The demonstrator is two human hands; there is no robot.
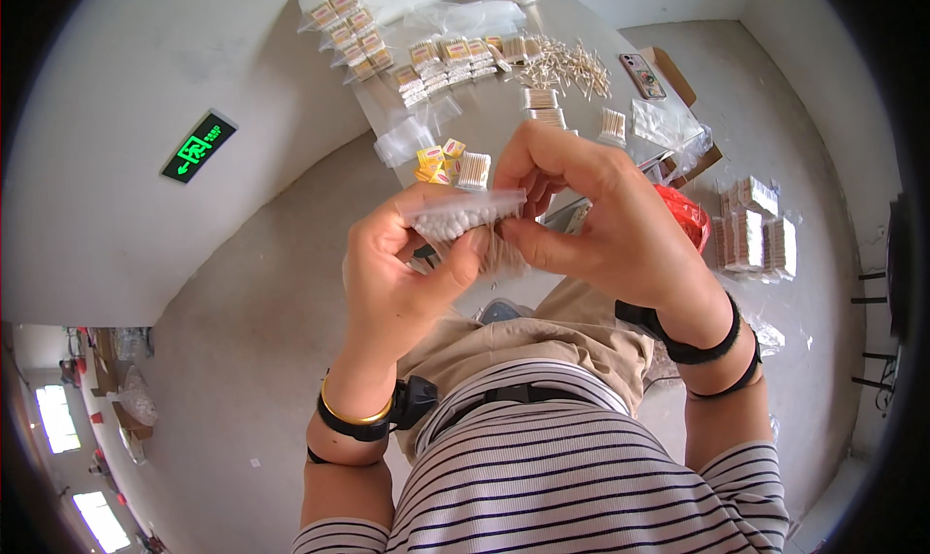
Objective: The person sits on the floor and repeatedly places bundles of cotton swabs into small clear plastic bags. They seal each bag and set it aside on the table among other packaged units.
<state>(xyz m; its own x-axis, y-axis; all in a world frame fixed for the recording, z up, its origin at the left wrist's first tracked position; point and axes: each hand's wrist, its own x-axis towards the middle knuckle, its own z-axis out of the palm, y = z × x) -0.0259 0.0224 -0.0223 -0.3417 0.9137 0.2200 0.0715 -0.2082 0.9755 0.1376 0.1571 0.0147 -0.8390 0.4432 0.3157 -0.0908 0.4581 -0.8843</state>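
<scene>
A clear zip bag (467,221) packed with cotton swabs is held up in front of my body, the white tips toward its top edge. My left hand (387,268) grips its left side, thumb across the front. At the upper right corner, my right hand (610,205) pinches the bag's edge between thumb and fingers; some fingertips are hidden. Just beyond the bag, a small bundle of cotton swabs (474,170) lies on the grey table (475,111) beside several yellow cards (432,163). Flat empty clear bags (404,143) are at the table's left edge.
Loose cotton swabs (570,67) are heaped at the back, right of rows of filled bags (441,62). A phone (642,76) lies at the table's right. Past my right wrist are a red plastic bag (684,215) and stacked swab packs (746,236).
</scene>
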